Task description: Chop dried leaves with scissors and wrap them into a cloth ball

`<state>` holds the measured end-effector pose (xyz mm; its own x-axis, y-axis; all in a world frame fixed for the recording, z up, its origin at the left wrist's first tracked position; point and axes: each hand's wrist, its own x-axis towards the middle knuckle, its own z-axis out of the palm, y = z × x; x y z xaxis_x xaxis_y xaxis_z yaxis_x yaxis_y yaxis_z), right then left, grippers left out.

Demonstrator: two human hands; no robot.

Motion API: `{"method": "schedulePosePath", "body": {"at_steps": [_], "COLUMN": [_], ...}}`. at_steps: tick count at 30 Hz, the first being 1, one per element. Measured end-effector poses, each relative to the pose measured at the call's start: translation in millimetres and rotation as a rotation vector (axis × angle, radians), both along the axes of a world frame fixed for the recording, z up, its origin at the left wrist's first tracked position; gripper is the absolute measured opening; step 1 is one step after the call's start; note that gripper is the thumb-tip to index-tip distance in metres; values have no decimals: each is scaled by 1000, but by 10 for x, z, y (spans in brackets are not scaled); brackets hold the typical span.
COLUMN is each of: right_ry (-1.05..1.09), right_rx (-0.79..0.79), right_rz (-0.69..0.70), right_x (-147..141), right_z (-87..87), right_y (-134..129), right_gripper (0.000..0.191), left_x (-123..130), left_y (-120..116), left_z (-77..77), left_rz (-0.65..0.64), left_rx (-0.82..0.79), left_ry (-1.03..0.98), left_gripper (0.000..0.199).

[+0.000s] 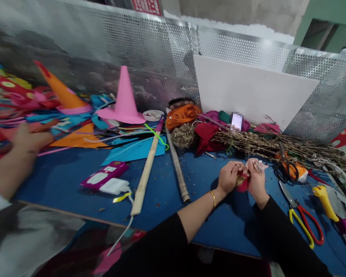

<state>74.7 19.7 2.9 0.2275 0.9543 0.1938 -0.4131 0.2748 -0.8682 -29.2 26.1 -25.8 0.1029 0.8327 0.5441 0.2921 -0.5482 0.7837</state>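
Note:
Above the blue table [207, 227], my left hand [228, 177] and my right hand [257, 182] come together with their fingers closed around a small red bundle [242, 185]. Something yellowish brown shows at the bundle's top, and a whitish, shiny scrap [259, 166] sticks out by the right fingers. My fingers hide most of the bundle, so its exact kind is unclear. Closest to my right hand lie black-handled scissors [286, 169] and an orange-and-white packet [300, 172]. Scissors with red and yellow handles [308, 223] rest farther right.
Dried stems [262, 144] and cloth pieces, one red [208, 134], line the back below a white board [248, 88]. Sticks [147, 173], a purple box [105, 177] and a pink pointed hat [124, 100] lie leftward. Another person's hand [29, 140] works far left. A yellow-handled tool [325, 202] lies right.

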Motion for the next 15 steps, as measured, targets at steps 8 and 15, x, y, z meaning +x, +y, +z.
{"method": "schedulePosePath", "body": {"at_steps": [8,15], "right_ry": [77,206], "right_rx": [-32,32], "right_rz": [-171,-499], "right_x": [303,912], "right_z": [78,694], "right_y": [352,997], "right_gripper": [43,42], "left_x": [132,343], "left_y": [-199,-1382], "left_z": [86,357], "left_rz": [215,-441], "left_rx": [35,-235], "left_ry": [58,372], "left_gripper": [53,14]}}
